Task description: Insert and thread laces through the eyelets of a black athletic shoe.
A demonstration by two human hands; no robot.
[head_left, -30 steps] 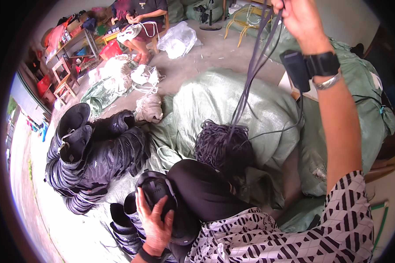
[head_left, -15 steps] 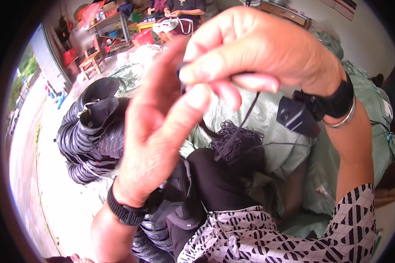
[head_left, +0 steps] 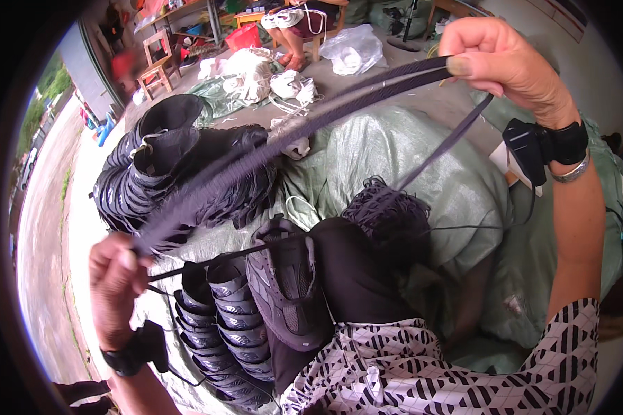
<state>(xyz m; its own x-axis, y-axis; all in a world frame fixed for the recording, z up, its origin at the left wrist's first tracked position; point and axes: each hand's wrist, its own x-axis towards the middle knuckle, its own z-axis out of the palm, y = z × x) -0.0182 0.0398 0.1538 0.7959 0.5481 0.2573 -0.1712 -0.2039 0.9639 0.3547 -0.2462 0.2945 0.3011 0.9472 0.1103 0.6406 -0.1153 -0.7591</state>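
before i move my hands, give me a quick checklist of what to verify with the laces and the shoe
1. Left hand on the laces: ok, closed on them.
2. Right hand on the laces: ok, pinching with thumb and fingers.
3. Laces clear of the lace bundle: not ok, a strand runs from the right hand down to it.
4. Shoe clear: not ok, a dark strand crosses it.
5. Lace holes: cannot tell, too small.

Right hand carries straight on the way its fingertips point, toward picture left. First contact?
Past the dark lace it pinches, the right hand lines up with the clear plastic bag on the floor. Depth is unclear; the bag looks farther back, so the hand might miss it.
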